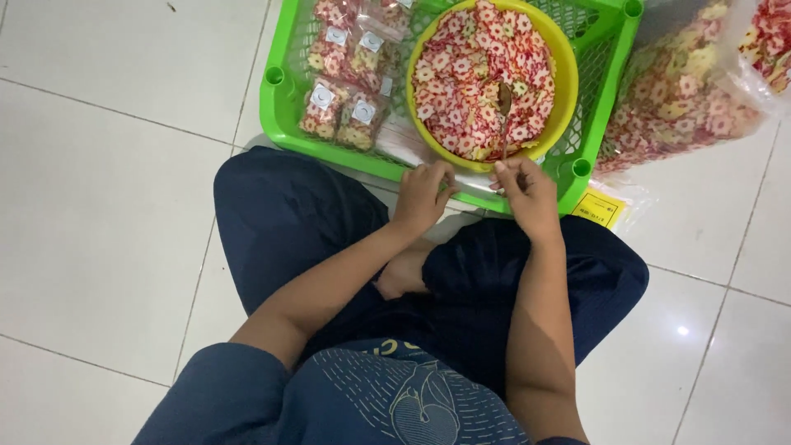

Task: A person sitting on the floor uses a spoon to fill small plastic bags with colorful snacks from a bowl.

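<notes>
head view: both hands, left hand and right hand, pinched a thin clear plastic bag beside the round yellow plastic bowl; a loose pinch could spill the flower-shaped crackers.

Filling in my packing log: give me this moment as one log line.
left hand: at basket rim, pinching clear bag | right hand: same, below yellow bowl of flower crackers | green basket: holds filled packets

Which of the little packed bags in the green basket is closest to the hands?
The small sealed bag at the lower right of the pile, beside the yellow bowl. The other bags lie further left or further up the green basket, away from the left hand.
</notes>
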